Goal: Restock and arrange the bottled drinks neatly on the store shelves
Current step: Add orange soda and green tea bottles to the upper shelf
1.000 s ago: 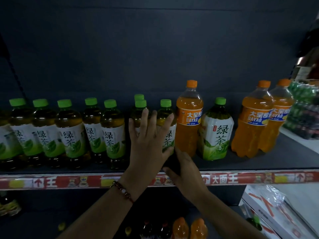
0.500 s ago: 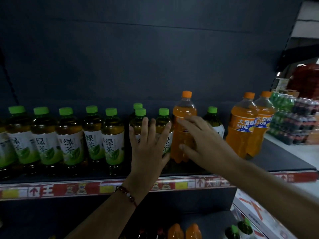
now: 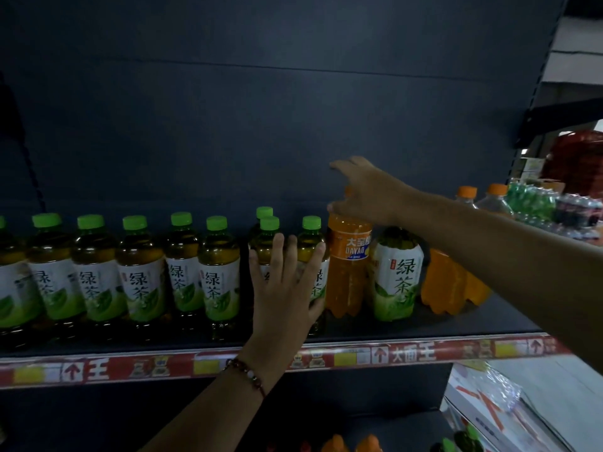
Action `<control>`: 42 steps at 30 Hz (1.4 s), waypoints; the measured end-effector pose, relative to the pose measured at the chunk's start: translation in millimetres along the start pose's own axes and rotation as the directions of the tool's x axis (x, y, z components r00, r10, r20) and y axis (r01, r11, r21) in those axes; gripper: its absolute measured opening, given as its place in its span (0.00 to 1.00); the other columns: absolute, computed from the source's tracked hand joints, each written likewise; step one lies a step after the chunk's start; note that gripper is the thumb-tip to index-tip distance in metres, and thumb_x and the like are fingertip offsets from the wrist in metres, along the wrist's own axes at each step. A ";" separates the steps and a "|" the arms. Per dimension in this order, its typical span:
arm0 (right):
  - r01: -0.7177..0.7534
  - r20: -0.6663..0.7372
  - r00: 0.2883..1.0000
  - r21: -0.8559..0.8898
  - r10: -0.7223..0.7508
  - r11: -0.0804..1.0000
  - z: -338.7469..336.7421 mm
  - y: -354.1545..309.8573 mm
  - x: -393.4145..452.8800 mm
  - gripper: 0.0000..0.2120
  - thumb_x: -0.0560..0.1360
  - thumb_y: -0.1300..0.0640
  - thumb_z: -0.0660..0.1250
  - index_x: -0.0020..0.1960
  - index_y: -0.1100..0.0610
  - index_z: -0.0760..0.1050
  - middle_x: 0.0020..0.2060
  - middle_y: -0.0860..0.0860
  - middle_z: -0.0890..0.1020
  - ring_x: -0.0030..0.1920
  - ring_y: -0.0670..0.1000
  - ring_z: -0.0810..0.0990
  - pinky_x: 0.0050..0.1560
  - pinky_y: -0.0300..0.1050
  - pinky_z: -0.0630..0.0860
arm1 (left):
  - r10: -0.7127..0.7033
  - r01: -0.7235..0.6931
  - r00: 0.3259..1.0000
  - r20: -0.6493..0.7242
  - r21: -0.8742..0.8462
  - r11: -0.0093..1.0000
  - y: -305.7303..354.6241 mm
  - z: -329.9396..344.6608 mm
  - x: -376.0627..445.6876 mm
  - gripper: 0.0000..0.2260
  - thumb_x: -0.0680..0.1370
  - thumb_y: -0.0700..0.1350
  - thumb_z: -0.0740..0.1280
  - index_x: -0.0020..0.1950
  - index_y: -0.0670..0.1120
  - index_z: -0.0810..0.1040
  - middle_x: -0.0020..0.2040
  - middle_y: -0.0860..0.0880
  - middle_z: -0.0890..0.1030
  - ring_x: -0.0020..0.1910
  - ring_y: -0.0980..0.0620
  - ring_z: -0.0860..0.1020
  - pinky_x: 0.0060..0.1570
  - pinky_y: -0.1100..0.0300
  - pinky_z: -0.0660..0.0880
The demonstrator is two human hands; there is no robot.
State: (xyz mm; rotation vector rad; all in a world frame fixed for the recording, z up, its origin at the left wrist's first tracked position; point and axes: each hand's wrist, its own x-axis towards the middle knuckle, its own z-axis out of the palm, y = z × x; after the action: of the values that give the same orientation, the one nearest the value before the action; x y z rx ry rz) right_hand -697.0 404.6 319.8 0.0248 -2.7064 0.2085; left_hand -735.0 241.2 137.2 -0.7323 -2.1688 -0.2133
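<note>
Several small green tea bottles with green caps line the dark shelf. My left hand presses flat, fingers spread, against the two rightmost ones. To their right stands a tall orange soda bottle, then a fat green tea bottle, then two more orange bottles. My right hand reaches over the tall orange bottle's neck and hides most of its cap. Its fingers are spread and the thumb lies by the bottle's shoulder.
A red price strip runs along the shelf's front edge. Shrink-wrapped packs of bottles sit at the far right. A white wrapped box lies at the lower right. Orange bottle tops show on the shelf below.
My right hand rose from the shelf's front edge, past the orange bottle's body, to its neck and cap. My left hand stayed pressed on the green tea bottles.
</note>
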 end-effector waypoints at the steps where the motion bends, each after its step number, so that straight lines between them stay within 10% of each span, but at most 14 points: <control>1: -0.052 0.005 0.999 0.098 0.052 0.994 2.0 1.3 4.6 0.38 0.74 0.44 0.68 0.77 0.50 0.53 0.76 0.53 0.58 0.71 0.56 0.66 0.64 0.52 0.71 | 0.000 0.000 1.000 -0.003 0.002 1.000 -0.2 0.4 -0.1 0.45 0.69 0.62 0.74 0.80 0.53 0.55 0.77 0.37 0.62 0.78 0.37 0.54 0.70 0.28 0.53; 10: -0.176 -0.078 0.975 0.312 0.209 0.934 32.9 25.3 6.7 0.17 0.82 0.53 0.57 0.70 0.49 0.68 0.66 0.53 0.74 0.58 0.51 0.75 0.48 0.42 0.70 | -0.010 0.011 0.999 -0.032 0.020 1.000 1.7 3.7 -0.4 0.46 0.68 0.62 0.75 0.80 0.53 0.56 0.77 0.37 0.63 0.78 0.37 0.55 0.71 0.29 0.50; 29: -0.115 -0.173 0.971 0.266 0.165 0.957 -2.1 -8.2 -72.8 0.16 0.77 0.50 0.66 0.64 0.44 0.72 0.60 0.46 0.75 0.54 0.45 0.73 0.48 0.40 0.70 | -0.002 0.013 0.999 0.043 -0.267 0.964 10.8 -34.1 -13.0 0.42 0.75 0.65 0.65 0.81 0.53 0.46 0.81 0.41 0.51 0.80 0.40 0.44 0.75 0.41 0.42; 32: -0.072 -0.132 0.985 0.260 0.109 0.963 -14.0 -28.7 -101.6 0.16 0.76 0.48 0.67 0.63 0.41 0.72 0.57 0.42 0.75 0.54 0.44 0.75 0.46 0.38 0.71 | -0.046 0.146 0.983 0.177 -0.608 0.780 23.4 -63.1 -28.6 0.44 0.74 0.68 0.63 0.79 0.60 0.37 0.81 0.52 0.46 0.80 0.51 0.43 0.76 0.48 0.46; 37: -0.014 -0.043 0.999 0.290 0.028 0.957 -23.5 -65.8 -153.8 0.16 0.76 0.47 0.67 0.62 0.38 0.71 0.53 0.37 0.76 0.51 0.38 0.76 0.43 0.31 0.70 | 0.033 0.418 0.905 0.424 -0.901 0.119 41.3 -112.4 -69.3 0.46 0.70 0.57 0.76 0.70 0.77 0.44 0.68 0.70 0.64 0.63 0.68 0.71 0.58 0.60 0.74; 42: -0.011 0.036 0.999 0.414 -0.005 0.910 -8.4 -96.0 -203.0 0.16 0.75 0.47 0.68 0.61 0.37 0.72 0.53 0.36 0.78 0.52 0.35 0.78 0.47 0.34 0.76 | -0.025 0.489 0.871 0.491 -0.871 -0.048 44.4 -129.3 -132.4 0.38 0.68 0.44 0.79 0.66 0.69 0.62 0.56 0.67 0.77 0.54 0.68 0.78 0.44 0.72 0.76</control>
State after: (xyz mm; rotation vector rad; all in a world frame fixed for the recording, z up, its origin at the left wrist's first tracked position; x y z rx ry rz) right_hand -504.1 308.0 256.9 0.1507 -2.6456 0.7879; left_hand -559.3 170.7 117.6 -1.0956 -2.1364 -2.2912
